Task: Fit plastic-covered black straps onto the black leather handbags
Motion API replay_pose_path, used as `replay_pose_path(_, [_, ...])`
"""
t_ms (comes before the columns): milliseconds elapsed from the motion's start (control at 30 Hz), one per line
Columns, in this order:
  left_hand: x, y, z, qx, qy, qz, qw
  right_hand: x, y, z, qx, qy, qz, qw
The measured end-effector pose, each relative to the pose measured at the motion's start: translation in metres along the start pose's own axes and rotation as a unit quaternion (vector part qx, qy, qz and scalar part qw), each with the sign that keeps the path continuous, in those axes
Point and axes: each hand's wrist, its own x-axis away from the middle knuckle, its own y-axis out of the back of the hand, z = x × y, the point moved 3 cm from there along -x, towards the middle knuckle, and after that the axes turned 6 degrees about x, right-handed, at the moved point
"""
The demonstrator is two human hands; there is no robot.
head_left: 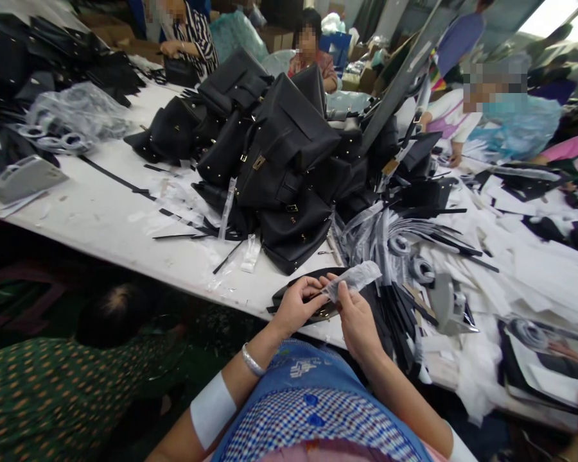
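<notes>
Between my hands is a small, crinkled clear plastic sleeve (361, 276). My right hand (358, 317) pinches it from below, with the thumb pressed against the film. At the sleeve's left end, the fingers of my left hand (298, 303) are curled closed on it; whether anything else sits between those fingertips is hidden. Just beneath both hands, at the table edge, lies a black handbag (289, 294), mostly covered by them. A large heap of black handbags (289, 141) with gold-coloured fittings rises directly beyond.
Plastic-wrapped straps (385, 237) and a grey tape dispenser (449, 305) lie to the right on the white table (101, 224). Another dispenser (26, 176) stands at far left. A person in green dotted clothing (77, 391) is low at my left; several others work around the table.
</notes>
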Motion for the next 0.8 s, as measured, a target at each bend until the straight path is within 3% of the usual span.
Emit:
replay_pose_path(133, [0.007, -0.003, -0.011, -0.113, -0.098, -0.060, 0.987, 0.000, 0.002, -0.005, 0.004, -0.013, 0.004, 1.000])
replay_pose_path(233, [0.011, -0.005, -0.023, -0.250, -0.191, -0.080, 0.946, -0.002, 0.003, 0.000, 0.009, -0.019, -0.006, 1.000])
replay_pose_path(433, [0.008, 0.001, -0.029, -0.454, -0.319, 0.016, 0.832, -0.003, -0.001, 0.011, 0.035, -0.022, -0.020, 0.999])
replay_pose_path(600, [0.005, 0.004, -0.031, -0.580, -0.356, 0.049, 0.731, 0.001, -0.004, 0.014, 0.064, -0.020, -0.016, 0.998])
replay_pose_path(800, [0.010, 0.004, -0.049, -0.616, -0.380, 0.107, 0.682, -0.001, 0.008, 0.008, 0.117, -0.014, -0.005, 0.993])
